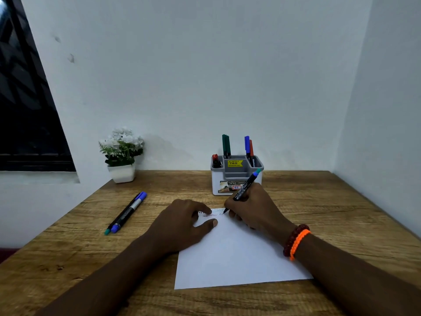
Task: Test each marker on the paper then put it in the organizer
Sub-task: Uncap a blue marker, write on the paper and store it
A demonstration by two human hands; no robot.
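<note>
The right hand [250,208] pinches a black marker [245,188], nib on the paper [232,254]; the left hand [182,222], fingers spread, pins the sheet. If that hand lifts, the paper may slide and smear. The organizer [235,179] stands just behind.

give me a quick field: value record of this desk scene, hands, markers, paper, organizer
left hand: flat on the paper, steadying it
right hand: grips a marker, tip on the paper's far edge
marks: small zigzag scribbles near the tip
organizer: behind the paper, holds green, blue, orange-red and red markers
loose markers: two on the table, left of the paper
plant: back left, white pot
</note>
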